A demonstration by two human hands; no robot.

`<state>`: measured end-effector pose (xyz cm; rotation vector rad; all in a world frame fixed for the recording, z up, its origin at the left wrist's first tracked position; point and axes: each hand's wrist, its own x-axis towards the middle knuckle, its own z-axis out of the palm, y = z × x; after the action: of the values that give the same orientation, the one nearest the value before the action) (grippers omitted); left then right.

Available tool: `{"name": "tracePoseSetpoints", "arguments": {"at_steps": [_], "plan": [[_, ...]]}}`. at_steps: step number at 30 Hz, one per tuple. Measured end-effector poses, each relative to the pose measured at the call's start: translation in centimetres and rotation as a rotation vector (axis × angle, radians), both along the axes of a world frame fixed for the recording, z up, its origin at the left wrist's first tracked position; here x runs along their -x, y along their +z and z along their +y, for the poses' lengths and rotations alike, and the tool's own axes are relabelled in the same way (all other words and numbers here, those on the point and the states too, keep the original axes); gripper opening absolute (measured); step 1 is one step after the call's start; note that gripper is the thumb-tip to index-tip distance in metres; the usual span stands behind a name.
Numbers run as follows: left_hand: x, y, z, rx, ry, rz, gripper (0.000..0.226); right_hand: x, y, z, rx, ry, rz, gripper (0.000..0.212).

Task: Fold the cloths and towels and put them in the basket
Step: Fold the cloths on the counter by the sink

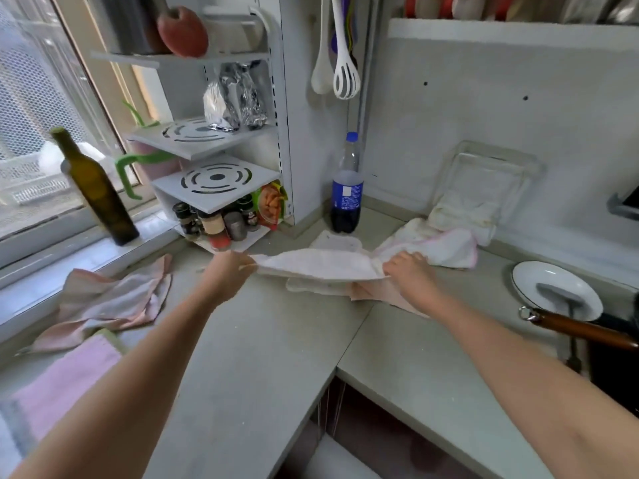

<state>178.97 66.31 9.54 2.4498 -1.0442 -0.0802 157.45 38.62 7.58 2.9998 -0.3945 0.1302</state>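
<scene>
A white cloth [316, 263] is stretched just above the counter between both hands. My left hand [230, 267] pinches its left end, and my right hand [408, 271] grips its right end. Under it lie a pale cloth [311, 288] and a peach cloth [377, 293]. A white towel with pink trim [446, 247] is bunched behind my right hand. A crumpled pink-and-white cloth [110, 299] lies at the left by the window sill, with a pink towel [65, 378] nearer to me. A clear container [491, 167] leans on the back wall with a white cloth [463, 212] in it.
A cola bottle [346, 188] stands in the corner, beside a white spice rack [221, 188]. A dark green glass bottle [95, 191] stands on the sill. At right are a white plate [553, 292] and a pan handle [581, 330]. The counter edge drops off near the bottom centre.
</scene>
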Motion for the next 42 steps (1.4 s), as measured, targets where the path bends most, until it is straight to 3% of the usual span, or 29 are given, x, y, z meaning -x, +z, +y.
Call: {"name": "tracePoseSetpoints", "arguments": {"at_steps": [4,7,9,11,17,22,25,30,38,42], "plan": [[0.5,-5.9,3.2,-0.429,-0.109,0.117,0.024,2.9,-5.4,3.4,-0.074,-0.064,0.33,0.044],[1.2,-9.3,4.4,-0.696,-0.203,0.219,0.019,4.6,-9.0,5.0,-0.286,-0.118,0.544,0.051],[1.2,-10.5,4.1,-0.812,-0.22,0.293,0.033,5.0,-10.2,4.9,-0.44,-0.179,0.616,0.05],[1.1,-10.2,3.0,-0.793,-0.203,0.307,0.037,4.7,-10.3,4.0,-0.527,-0.229,0.53,0.042],[3.0,-10.4,-4.7,-0.391,-0.262,0.282,0.023,3.6,-9.1,-0.1,-0.554,-0.391,0.178,0.029],[10.5,-12.3,-11.5,-0.332,-0.387,0.395,0.025,2.2,-8.8,-4.4,-0.458,-0.378,0.068,0.017],[14.2,-13.8,-14.4,-0.329,-0.378,0.494,0.026,0.5,-9.3,-7.2,-0.439,-0.296,0.077,0.019],[17.9,-15.6,-18.3,-0.422,-0.35,0.49,0.024,-2.4,-11.6,-10.3,-0.469,-0.166,0.129,0.029],[22.1,-16.7,-22.1,-0.568,-0.149,0.184,0.04,-3.7,-15.0,-11.5,-0.504,-0.16,0.126,0.026],[22.8,-16.6,-23.2,-0.633,-0.076,0.142,0.028,-3.4,-15.2,-12.1,-0.489,-0.167,0.101,0.019]]}}
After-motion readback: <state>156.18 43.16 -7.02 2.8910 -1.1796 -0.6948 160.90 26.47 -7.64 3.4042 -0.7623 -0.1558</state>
